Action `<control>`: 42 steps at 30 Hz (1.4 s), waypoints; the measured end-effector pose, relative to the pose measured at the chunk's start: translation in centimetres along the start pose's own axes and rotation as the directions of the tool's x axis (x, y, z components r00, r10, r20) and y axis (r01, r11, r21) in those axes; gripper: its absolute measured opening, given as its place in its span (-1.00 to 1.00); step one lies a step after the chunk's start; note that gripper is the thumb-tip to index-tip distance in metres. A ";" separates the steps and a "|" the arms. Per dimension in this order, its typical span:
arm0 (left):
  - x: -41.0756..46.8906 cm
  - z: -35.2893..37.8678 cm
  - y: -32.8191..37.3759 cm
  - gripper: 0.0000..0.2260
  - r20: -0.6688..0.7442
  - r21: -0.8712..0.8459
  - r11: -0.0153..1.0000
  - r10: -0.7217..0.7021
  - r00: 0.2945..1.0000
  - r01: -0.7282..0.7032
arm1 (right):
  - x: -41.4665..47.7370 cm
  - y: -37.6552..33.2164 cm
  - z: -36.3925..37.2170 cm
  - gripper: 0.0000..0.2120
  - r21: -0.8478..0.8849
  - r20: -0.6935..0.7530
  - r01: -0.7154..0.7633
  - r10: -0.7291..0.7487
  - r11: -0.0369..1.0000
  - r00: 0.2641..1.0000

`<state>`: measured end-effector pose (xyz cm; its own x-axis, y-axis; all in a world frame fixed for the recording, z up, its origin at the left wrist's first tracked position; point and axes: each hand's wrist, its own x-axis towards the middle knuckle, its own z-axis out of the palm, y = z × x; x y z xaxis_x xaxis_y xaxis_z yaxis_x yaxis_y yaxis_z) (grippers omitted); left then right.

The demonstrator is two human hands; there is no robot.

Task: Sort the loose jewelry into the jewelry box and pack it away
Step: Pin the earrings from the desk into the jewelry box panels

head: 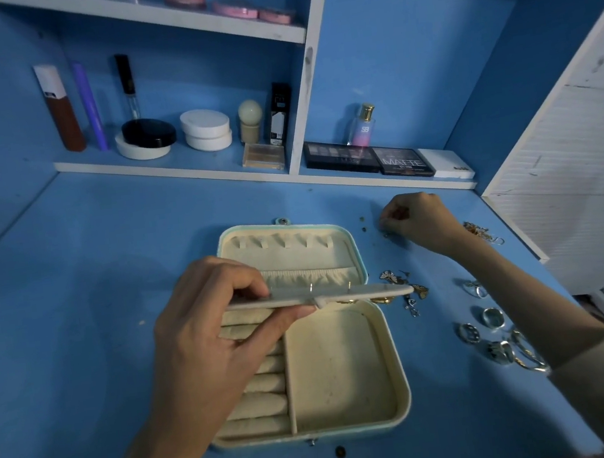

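Jewelry box [400, 388] lies open on the table [72, 295]. Left hand [206, 328] grips its earring panel [339, 295], raised edge-on. Right hand [421, 221], fingers curled, apparently pinches a stud [399, 213] beyond the box. Sorting under way; next, seat the stud in the panel. Rings [494, 317] remain loose.

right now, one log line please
left hand: holds earring panel lifted | jewelry box: open | right hand: fingers curled by loose studs, grasp unclear | rings: on table
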<state>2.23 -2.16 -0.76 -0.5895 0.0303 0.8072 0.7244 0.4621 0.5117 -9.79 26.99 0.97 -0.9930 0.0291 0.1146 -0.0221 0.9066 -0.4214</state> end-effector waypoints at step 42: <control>0.0 -0.1 0.0 -0.69 -0.014 -0.024 1.000 0.007 1.000 -0.008 | -8.4 -10.9 -3.5 -0.93 0.690 0.222 0.094 -0.334 0.717 0.916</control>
<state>2.33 -2.24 -0.75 -0.5793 0.0215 0.8148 0.7370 0.4407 0.5124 -0.77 18.32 7.76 -0.9282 -0.3691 0.0463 -0.1896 0.3623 -0.9126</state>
